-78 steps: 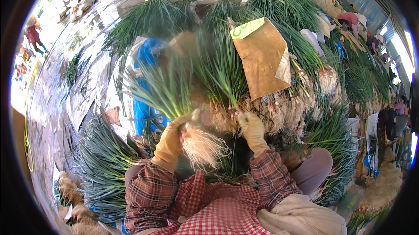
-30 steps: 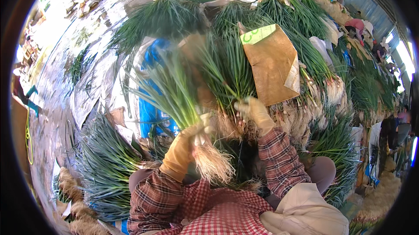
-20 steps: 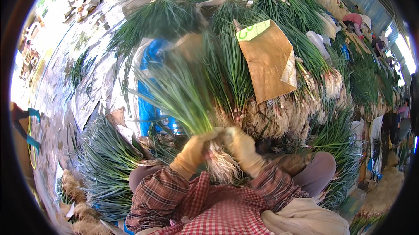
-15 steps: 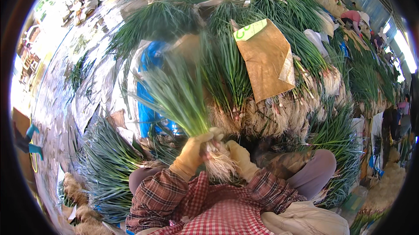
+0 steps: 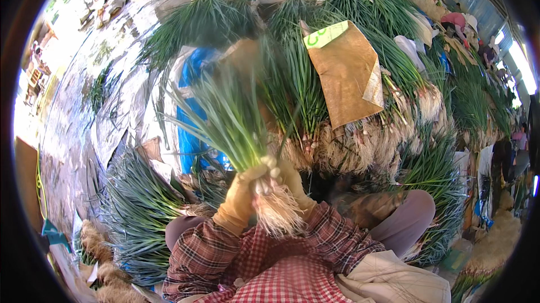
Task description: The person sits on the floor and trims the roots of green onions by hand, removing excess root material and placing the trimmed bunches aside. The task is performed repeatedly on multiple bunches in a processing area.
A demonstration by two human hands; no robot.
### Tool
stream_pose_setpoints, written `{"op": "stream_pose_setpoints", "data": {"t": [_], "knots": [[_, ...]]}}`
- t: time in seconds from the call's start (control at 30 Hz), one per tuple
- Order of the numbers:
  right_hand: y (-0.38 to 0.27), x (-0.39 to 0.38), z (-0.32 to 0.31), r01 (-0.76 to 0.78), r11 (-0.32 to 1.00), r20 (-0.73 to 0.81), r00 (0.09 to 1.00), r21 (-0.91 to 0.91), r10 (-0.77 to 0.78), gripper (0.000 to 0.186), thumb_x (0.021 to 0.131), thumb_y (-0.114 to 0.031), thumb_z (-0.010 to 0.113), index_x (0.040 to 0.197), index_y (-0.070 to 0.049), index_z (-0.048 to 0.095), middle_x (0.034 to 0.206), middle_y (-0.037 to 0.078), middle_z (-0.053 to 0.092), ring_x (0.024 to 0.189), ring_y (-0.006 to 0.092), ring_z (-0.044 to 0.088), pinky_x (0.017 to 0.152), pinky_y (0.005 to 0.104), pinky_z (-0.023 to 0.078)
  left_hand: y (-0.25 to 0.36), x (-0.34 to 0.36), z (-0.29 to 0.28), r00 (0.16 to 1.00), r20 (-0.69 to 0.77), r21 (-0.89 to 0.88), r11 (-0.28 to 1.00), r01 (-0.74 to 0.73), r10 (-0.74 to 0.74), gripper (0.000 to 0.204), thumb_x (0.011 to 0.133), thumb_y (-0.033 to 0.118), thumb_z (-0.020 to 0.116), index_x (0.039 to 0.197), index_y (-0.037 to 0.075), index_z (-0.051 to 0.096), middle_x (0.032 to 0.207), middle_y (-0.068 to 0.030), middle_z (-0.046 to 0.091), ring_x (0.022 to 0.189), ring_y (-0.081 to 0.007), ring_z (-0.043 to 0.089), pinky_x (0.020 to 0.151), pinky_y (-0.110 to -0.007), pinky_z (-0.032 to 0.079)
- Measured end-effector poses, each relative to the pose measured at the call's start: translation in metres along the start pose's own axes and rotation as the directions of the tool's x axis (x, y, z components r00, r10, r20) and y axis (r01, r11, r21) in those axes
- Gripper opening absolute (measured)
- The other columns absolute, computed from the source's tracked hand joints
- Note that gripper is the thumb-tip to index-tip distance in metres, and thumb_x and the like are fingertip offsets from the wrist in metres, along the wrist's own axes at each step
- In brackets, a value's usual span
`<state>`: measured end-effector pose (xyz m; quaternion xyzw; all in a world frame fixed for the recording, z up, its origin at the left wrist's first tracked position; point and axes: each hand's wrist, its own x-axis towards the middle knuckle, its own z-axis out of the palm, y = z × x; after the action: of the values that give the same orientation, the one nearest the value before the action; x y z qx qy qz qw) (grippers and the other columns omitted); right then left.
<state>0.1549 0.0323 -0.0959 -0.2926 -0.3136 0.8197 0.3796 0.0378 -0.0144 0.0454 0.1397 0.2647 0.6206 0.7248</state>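
A bunch of green onions (image 5: 233, 126) stands tilted in front of my chest, leaves fanning up and to the left, pale roots (image 5: 278, 208) hanging down toward me. My left hand (image 5: 239, 195), in a tan glove, wraps the bunch around its white stem bases. From the right, my right hand (image 5: 293, 183), gloved too, presses against the same stems just above the roots. Some of its fingers are hidden behind the bunch. Beyond it lies a row of green onions (image 5: 306, 97), partly covered by a brown sheet (image 5: 346, 81).
At left lies another heap of green onions (image 5: 143, 207), with more stacked at right (image 5: 433, 173). A blue bag (image 5: 188, 131) is behind the bunch. My bent knee (image 5: 408, 218) sticks out at right. People (image 5: 454, 20) sit farther off among the rows.
My right hand has come in from beside the roots to grip the stems. The bunch has shifted slightly left, and its roots now swing down to the right.
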Motion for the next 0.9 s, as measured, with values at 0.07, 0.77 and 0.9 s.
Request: {"op": "stream_pose_setpoints", "data": {"t": [0.07,0.77,0.9], "knots": [[-0.011,-0.020,-0.011,-0.268,0.739,-0.114,0.961,-0.618,0.253,0.026,0.091,-0.030,0.063,0.097,-0.004,0.064,0.094,0.010,0.062,0.082,0.0202,0.060,0.075,0.0316,0.051,0.017,-0.005,0.006,0.993,0.000,0.058,0.992,-0.116,0.116,0.017,0.092,0.018,0.058,0.099,0.004,0.062,0.091,-0.0054,0.064,0.071,-0.0130,0.059,0.065,-0.022,0.052],[-0.092,-0.019,-0.024,0.383,-0.306,0.067,0.712,-0.871,0.699,0.038,0.092,-0.038,0.051,0.099,-0.004,0.065,0.088,0.016,0.069,0.080,0.0325,0.067,0.076,0.0415,0.054,0.018,0.012,-0.020,0.979,-0.201,-0.139,0.989,-0.047,0.018,0.048,0.089,0.017,0.066,0.128,-0.006,0.051,0.122,-0.0160,0.062,0.104,-0.0175,0.062,0.083,-0.029,0.055],[-0.083,0.048,-0.034,-0.049,-0.347,0.073,0.942,-0.937,-0.329,0.030,0.096,-0.034,0.053,0.095,-0.006,0.064,0.076,0.016,0.065,0.070,0.0314,0.067,0.062,0.0424,0.054,0.019,0.011,-0.020,0.983,-0.175,-0.278,0.961,0.005,-0.055,0.043,0.093,0.025,0.064,0.125,-0.003,0.054,0.115,-0.0138,0.065,0.100,-0.0172,0.063,0.076,-0.028,0.055]]}}
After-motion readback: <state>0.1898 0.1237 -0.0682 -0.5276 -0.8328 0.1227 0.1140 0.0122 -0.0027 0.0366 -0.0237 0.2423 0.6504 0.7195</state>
